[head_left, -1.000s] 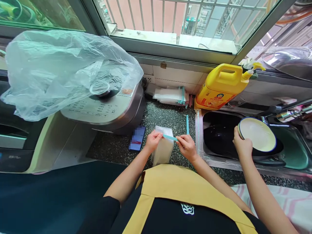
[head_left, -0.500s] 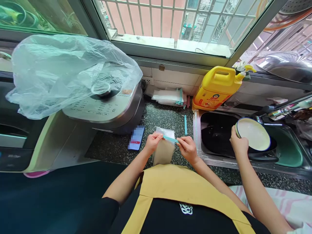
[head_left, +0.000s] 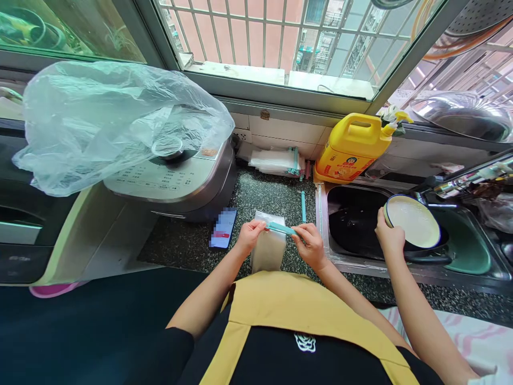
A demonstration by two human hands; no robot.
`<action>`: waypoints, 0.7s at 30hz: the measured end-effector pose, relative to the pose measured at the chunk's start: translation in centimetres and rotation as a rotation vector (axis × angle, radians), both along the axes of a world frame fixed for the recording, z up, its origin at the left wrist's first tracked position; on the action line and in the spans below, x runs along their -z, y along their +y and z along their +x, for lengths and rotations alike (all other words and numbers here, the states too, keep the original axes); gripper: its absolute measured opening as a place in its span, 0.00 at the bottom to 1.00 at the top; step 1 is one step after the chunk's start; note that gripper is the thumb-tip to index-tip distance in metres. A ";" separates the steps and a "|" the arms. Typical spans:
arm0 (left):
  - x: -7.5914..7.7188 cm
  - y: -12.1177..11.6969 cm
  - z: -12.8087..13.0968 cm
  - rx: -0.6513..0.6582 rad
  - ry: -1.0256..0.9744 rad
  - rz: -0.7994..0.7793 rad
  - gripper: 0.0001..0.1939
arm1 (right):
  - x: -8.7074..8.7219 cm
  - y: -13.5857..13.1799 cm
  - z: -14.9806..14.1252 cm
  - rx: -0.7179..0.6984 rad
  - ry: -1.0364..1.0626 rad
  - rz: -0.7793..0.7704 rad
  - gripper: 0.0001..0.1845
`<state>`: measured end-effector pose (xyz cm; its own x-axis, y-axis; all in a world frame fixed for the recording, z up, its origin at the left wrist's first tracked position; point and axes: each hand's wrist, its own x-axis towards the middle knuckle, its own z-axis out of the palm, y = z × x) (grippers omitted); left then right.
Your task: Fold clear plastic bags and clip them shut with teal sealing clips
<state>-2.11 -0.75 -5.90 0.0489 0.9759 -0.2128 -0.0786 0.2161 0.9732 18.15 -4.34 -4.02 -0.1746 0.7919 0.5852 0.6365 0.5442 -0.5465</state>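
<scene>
A clear plastic bag (head_left: 269,250) with pale brown contents stands on the speckled counter (head_left: 188,243) in front of me. A teal sealing clip (head_left: 281,229) runs across its top. My left hand (head_left: 250,235) pinches the bag's top and the clip's left end. My right hand (head_left: 309,243) is closed on the clip's right end. A second teal clip (head_left: 303,199) lies loose on the counter behind.
A rice cooker (head_left: 180,179) under a large plastic bag (head_left: 108,120) stands at left, a phone (head_left: 223,229) beside it. More bags with clips (head_left: 276,159) and a yellow jug (head_left: 352,147) line the wall. Another person's hand (head_left: 388,239) holds a white plate (head_left: 412,220) over the sink (head_left: 352,256).
My hands stay on the bag and clip with little movement. The view has tilted up slightly. The other person's hand and plate have shifted a little left in view.
</scene>
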 end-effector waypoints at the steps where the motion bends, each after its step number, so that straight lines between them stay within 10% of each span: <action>1: 0.0 0.1 -0.1 -0.007 0.003 0.002 0.18 | -0.1 0.0 0.0 0.012 0.029 -0.013 0.08; 12: -0.3 0.8 -0.8 -0.097 -0.059 -0.048 0.16 | -0.7 -0.7 1.5 0.165 0.294 0.012 0.07; 21: -0.7 1.1 -0.8 -0.154 -0.214 -0.144 0.16 | -0.2 -0.6 1.3 0.107 0.928 -0.339 0.10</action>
